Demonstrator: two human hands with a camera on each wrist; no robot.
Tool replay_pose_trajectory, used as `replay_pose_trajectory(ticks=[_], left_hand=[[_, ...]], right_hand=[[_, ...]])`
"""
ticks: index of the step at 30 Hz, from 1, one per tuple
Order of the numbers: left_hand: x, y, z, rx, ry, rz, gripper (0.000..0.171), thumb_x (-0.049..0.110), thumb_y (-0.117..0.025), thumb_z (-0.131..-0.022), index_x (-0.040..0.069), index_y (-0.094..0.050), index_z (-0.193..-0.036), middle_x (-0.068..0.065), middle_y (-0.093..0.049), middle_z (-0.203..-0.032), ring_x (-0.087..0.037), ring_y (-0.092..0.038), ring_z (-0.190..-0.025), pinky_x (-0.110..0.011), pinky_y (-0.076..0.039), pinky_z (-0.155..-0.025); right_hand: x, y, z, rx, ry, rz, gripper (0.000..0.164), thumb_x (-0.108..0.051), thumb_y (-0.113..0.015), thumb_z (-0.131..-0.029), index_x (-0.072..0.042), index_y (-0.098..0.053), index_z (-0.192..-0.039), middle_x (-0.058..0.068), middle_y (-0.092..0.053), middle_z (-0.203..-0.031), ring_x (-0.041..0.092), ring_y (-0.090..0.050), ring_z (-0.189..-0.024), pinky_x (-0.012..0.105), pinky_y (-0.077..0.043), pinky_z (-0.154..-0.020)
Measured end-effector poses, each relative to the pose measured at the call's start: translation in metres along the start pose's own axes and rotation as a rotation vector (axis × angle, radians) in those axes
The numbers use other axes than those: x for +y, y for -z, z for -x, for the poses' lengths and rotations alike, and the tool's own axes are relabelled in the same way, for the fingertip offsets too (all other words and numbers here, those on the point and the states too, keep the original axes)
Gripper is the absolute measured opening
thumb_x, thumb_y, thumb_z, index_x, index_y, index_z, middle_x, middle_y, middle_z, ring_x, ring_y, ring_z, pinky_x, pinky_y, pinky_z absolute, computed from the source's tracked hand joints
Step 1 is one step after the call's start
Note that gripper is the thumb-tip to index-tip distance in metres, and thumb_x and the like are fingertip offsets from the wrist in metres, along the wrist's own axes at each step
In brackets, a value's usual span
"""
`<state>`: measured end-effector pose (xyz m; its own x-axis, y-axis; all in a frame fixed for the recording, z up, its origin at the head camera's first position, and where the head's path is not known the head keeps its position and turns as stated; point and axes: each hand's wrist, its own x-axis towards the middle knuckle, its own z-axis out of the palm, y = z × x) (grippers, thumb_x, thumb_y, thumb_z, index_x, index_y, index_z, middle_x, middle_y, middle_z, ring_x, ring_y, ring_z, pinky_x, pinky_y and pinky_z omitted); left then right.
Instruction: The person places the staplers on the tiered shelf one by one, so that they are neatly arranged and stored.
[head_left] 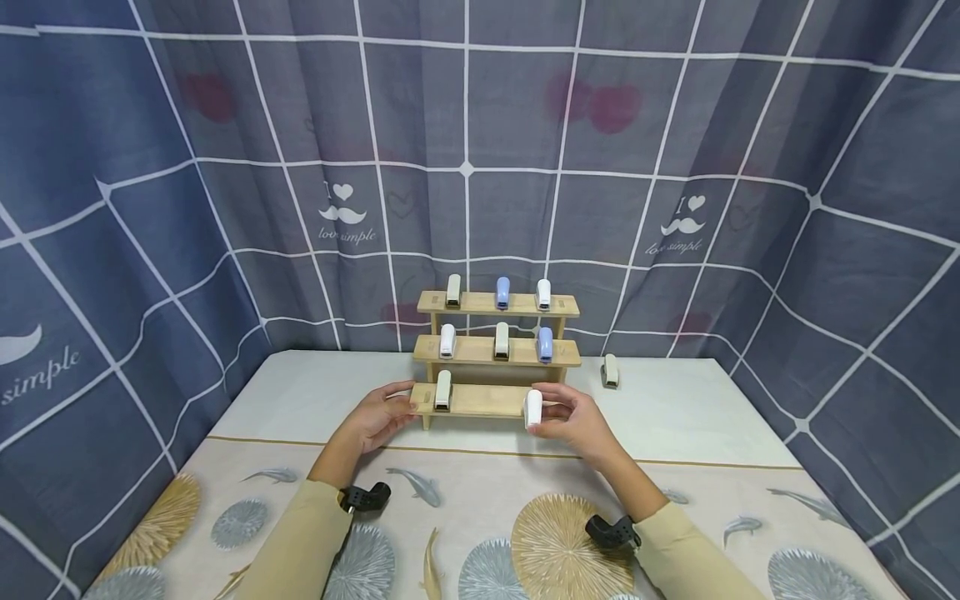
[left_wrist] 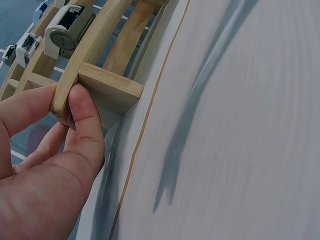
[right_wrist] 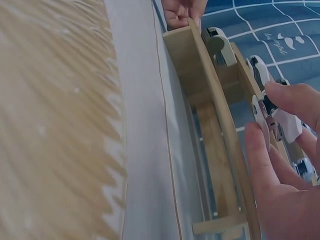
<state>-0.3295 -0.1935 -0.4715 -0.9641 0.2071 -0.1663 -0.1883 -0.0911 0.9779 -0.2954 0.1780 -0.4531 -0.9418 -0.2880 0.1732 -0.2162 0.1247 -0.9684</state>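
A three-tier wooden display rack [head_left: 483,400] stands before me on the table. My left hand [head_left: 378,417] pinches the left end of its lowest shelf, thumb and fingers around the board edge [left_wrist: 67,95]. With my right hand [head_left: 576,421] I hold a small white stapler [head_left: 533,407] between thumb and fingers, at the right end of that same shelf. Whether the stapler touches the board cannot be told. A cream-and-grey stapler [head_left: 443,390] sits at the lowest shelf's left, near my left hand; its rounded grey side [left_wrist: 67,37] shows in the left wrist view.
The middle shelf bears a white stapler [head_left: 447,342], a cream one [head_left: 502,341] and a blue one [head_left: 545,344]. On top are a cream [head_left: 453,290], a blue [head_left: 502,292] and a white stapler [head_left: 543,293]. Another cream stapler [head_left: 611,372] lies right of the rack. A checked curtain [head_left: 465,208] hangs behind.
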Motion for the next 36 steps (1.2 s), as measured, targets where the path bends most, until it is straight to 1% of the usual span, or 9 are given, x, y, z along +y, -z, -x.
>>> replay_pose_trajectory(ticks=[6,9,13,18,21,26,30,32,36], left_hand=[[-0.001,0.000,0.000,-0.005,-0.005,-0.001,0.069,-0.010,-0.059,-0.094,-0.005,-0.031,-0.156,-0.013,-0.064,-0.118,-0.011,-0.068,-0.091,-0.023,-0.061,-0.085],[-0.001,0.000,0.000,-0.005,-0.003,0.003,0.069,-0.010,-0.059,-0.094,-0.004,-0.031,-0.157,-0.012,-0.064,-0.118,-0.011,-0.068,-0.091,-0.023,-0.061,-0.085],[-0.001,-0.001,0.000,-0.006,-0.005,0.005,0.069,-0.010,-0.059,-0.094,-0.004,-0.030,-0.157,-0.011,-0.064,-0.116,-0.011,-0.068,-0.091,-0.023,-0.061,-0.086],[-0.001,0.000,0.000,-0.002,-0.005,0.000,0.068,-0.010,-0.058,-0.095,-0.004,-0.030,-0.157,-0.010,-0.063,-0.116,-0.011,-0.069,-0.091,-0.023,-0.061,-0.086],[-0.001,-0.001,0.000,0.004,0.001,0.003,0.068,-0.010,-0.058,-0.095,-0.003,-0.032,-0.157,-0.010,-0.062,-0.116,-0.011,-0.069,-0.091,-0.022,-0.061,-0.086],[-0.001,-0.002,0.000,0.006,0.002,0.014,0.068,-0.010,-0.059,-0.094,-0.003,-0.032,-0.157,-0.012,-0.062,-0.117,-0.012,-0.068,-0.092,-0.023,-0.061,-0.085],[-0.001,-0.001,-0.001,-0.001,-0.008,0.017,0.069,-0.011,-0.059,-0.094,-0.004,-0.030,-0.157,-0.011,-0.064,-0.116,-0.011,-0.068,-0.091,-0.021,-0.061,-0.083],[-0.001,0.000,-0.002,-0.009,-0.013,0.021,0.070,-0.011,-0.059,-0.094,-0.005,-0.030,-0.157,-0.010,-0.064,-0.115,-0.011,-0.068,-0.090,-0.020,-0.060,-0.081],[-0.002,0.000,-0.003,-0.015,-0.013,0.028,0.071,-0.011,-0.059,-0.093,-0.006,-0.028,-0.157,-0.009,-0.065,-0.114,-0.010,-0.068,-0.089,-0.020,-0.060,-0.079]], right_hand=[[-0.002,-0.009,-0.009,-0.025,0.006,0.025,0.070,0.001,-0.086,-0.077,-0.001,-0.057,-0.141,0.026,-0.063,-0.132,0.026,-0.070,-0.105,0.026,-0.063,-0.079],[-0.002,-0.013,-0.014,-0.035,0.014,0.024,0.071,0.002,-0.086,-0.076,0.000,-0.057,-0.141,0.026,-0.063,-0.130,0.025,-0.070,-0.104,0.027,-0.062,-0.079],[-0.002,-0.017,-0.021,-0.035,0.011,0.033,0.071,0.002,-0.087,-0.075,-0.002,-0.058,-0.140,0.024,-0.064,-0.130,0.023,-0.071,-0.103,0.027,-0.063,-0.079],[-0.001,-0.022,-0.030,-0.037,0.009,0.056,0.070,0.000,-0.088,-0.076,-0.003,-0.059,-0.140,0.024,-0.066,-0.128,0.026,-0.071,-0.105,0.026,-0.062,-0.082],[-0.001,-0.025,-0.035,-0.034,0.013,0.081,0.069,-0.001,-0.088,-0.076,-0.001,-0.060,-0.139,0.024,-0.067,-0.126,0.028,-0.071,-0.106,0.026,-0.062,-0.083],[-0.001,-0.030,-0.042,-0.033,0.028,0.112,0.069,-0.002,-0.088,-0.077,0.003,-0.059,-0.139,0.024,-0.068,-0.126,0.033,-0.070,-0.109,0.029,-0.063,-0.086],[-0.004,-0.031,-0.047,-0.032,0.027,0.146,0.067,-0.006,-0.089,-0.077,-0.002,-0.061,-0.138,0.021,-0.069,-0.125,0.031,-0.071,-0.108,0.031,-0.063,-0.084],[-0.014,-0.032,-0.045,-0.047,0.021,0.151,0.066,-0.004,-0.088,-0.078,-0.002,-0.062,-0.138,0.022,-0.069,-0.123,0.033,-0.070,-0.107,0.031,-0.063,-0.084],[-0.033,-0.033,-0.041,-0.084,0.017,0.141,0.065,0.001,-0.085,-0.079,0.006,-0.059,-0.138,0.029,-0.068,-0.120,0.042,-0.069,-0.108,0.028,-0.063,-0.083]])
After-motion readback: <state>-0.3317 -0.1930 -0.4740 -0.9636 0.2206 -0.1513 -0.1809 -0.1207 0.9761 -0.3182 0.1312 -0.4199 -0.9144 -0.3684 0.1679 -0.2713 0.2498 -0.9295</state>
